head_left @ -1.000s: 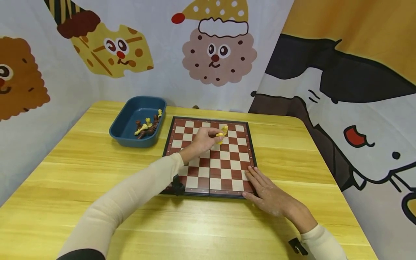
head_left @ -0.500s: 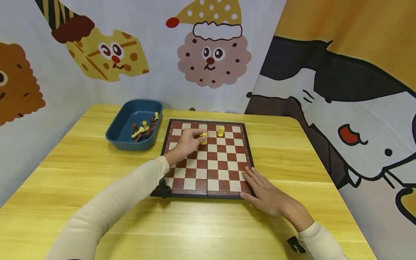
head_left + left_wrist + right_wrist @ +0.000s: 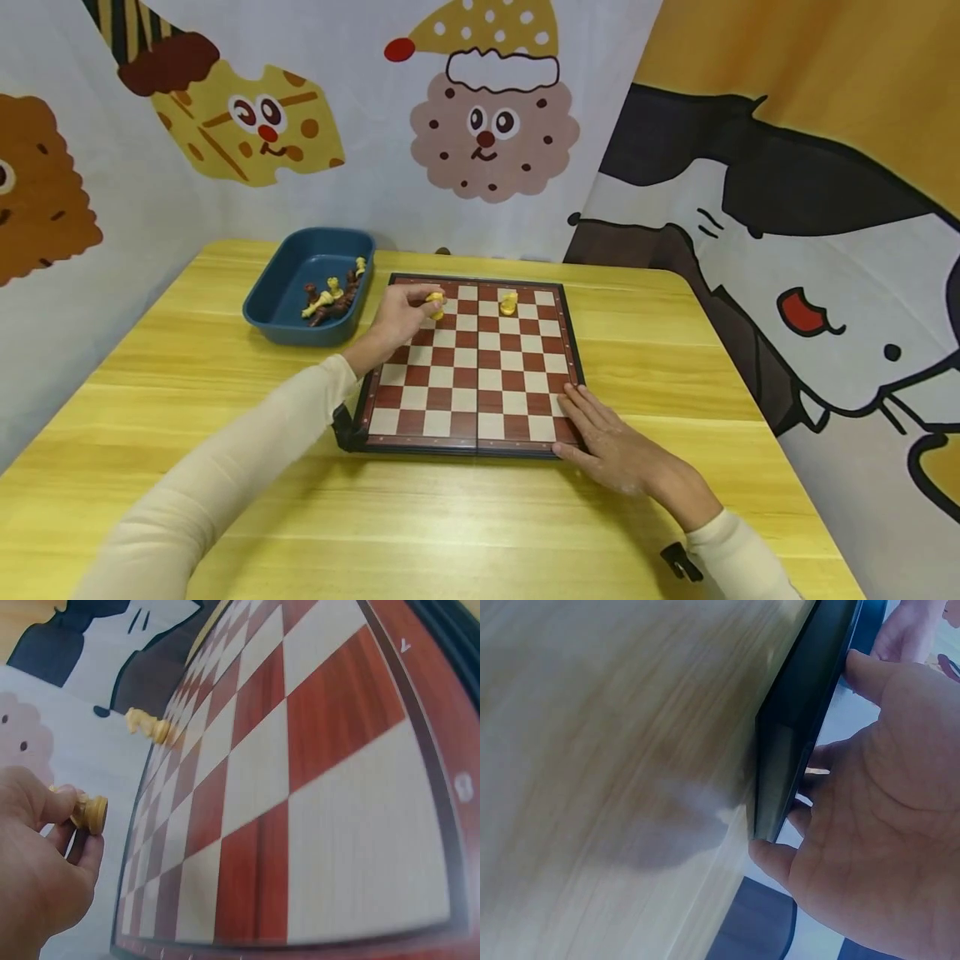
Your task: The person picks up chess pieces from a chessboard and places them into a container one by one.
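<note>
My left hand [image 3: 401,312] pinches a small yellow chess piece [image 3: 435,303] above the chessboard [image 3: 480,392]'s far-left squares; it seems light, hard and slick, best gripped mid-body, while my right hand [image 3: 611,450] lies flat, fingers straight, on the board's near-right corner.

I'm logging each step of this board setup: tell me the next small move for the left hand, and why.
Probably lower the yellow piece onto a back-row square. The left hand pinches it just above the far left part of the chessboard, where another yellow piece already stands in that row. The right hand rests flat on the near right corner, steadying the board.
</note>
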### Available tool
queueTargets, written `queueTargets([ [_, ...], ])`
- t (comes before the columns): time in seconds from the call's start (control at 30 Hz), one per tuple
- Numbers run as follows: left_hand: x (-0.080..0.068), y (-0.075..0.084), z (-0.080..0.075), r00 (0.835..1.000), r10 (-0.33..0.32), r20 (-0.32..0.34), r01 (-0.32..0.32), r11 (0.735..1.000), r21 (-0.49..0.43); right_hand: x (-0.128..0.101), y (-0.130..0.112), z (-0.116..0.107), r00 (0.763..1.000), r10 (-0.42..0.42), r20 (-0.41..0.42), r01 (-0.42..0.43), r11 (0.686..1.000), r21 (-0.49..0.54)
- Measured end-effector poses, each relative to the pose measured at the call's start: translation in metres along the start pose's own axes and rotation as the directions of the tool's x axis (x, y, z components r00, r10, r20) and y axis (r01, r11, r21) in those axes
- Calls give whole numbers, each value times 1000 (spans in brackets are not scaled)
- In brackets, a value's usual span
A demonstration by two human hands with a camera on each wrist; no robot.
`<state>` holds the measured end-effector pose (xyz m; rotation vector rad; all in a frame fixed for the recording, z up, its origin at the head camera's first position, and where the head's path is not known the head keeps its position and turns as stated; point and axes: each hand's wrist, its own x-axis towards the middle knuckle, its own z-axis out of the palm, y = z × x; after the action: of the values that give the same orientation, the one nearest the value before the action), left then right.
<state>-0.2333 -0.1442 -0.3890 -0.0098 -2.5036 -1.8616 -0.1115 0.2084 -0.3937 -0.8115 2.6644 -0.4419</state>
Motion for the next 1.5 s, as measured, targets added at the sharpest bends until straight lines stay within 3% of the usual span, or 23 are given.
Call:
queueTargets([
  [0.13,-1,2,-14,1000,4,-5,-4,1000,-4,0,3,3,1000,-1,-4,1,1000,-18],
  [0.5,2,-2,-53,994,57,-98,-56,998,19,2,8,4,1000,-1,-9,1,1000,-17],
  [0.77,-4,-6,-78,986,14,-164,-2,997,74,5,9,6,1000,7,-5,-7,1000,-18],
  [1.1,-8,-8,-106,974,28,-227,1,992,128,3,7,3,1000,-3,-12,3,1000,-31],
  [1.5,-16,-31,-142,956,38,-292,54,952,301,8,7,3,1000,-2,6,3,1000,-28],
])
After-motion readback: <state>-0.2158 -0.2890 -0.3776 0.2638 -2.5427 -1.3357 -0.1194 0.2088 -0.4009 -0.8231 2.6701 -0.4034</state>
